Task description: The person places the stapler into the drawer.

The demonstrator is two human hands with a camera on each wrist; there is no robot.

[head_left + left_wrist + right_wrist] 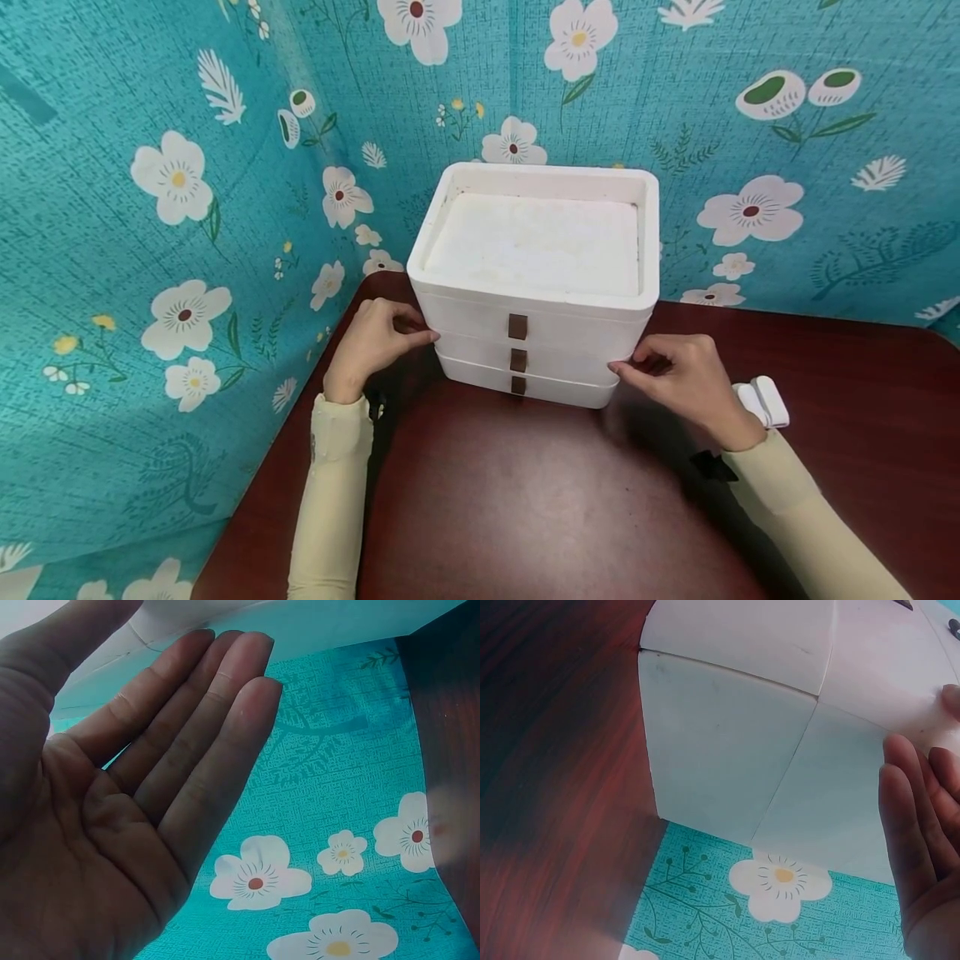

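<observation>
A white drawer organizer (480, 321) stands upright on the dark red table, with three stacked drawers and a small brown tab on each. Its top is a shallow tray with a raised rim (651, 242). At its left side is my left hand (377, 340), the thumb tip at the front corner. In the left wrist view the fingers (206, 761) are nearly straight beside the white wall. On the opposite side my right hand (686, 379) has its thumb at the front corner near the lower drawers. Its fingers (907, 817) extend along the side wall in the right wrist view.
A small white object (763, 402) lies on the table (540, 500), partly behind the right wrist. Teal flowered cloth (750, 125) hangs behind the organizer and along the left edge of the table.
</observation>
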